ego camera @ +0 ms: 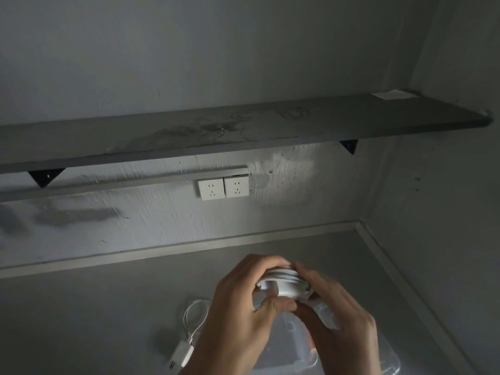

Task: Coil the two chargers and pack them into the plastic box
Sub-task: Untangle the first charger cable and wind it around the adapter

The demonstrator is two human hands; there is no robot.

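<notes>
Both hands, left point(238, 301) and right point(338, 307), clasp a coiled charger point(281, 286) | box point(351, 358) directly below, near right | second charger point(186, 345) loose on desk point(81, 320), left of the grip, nearer the left hand

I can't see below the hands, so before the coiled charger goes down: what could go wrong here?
1. The coiled charger is held only by fingertip grip between left hand and right hand; letting go may let it spring loose.
2. The second charger lies uncoiled beside the plastic box; its cable could snag.
</notes>
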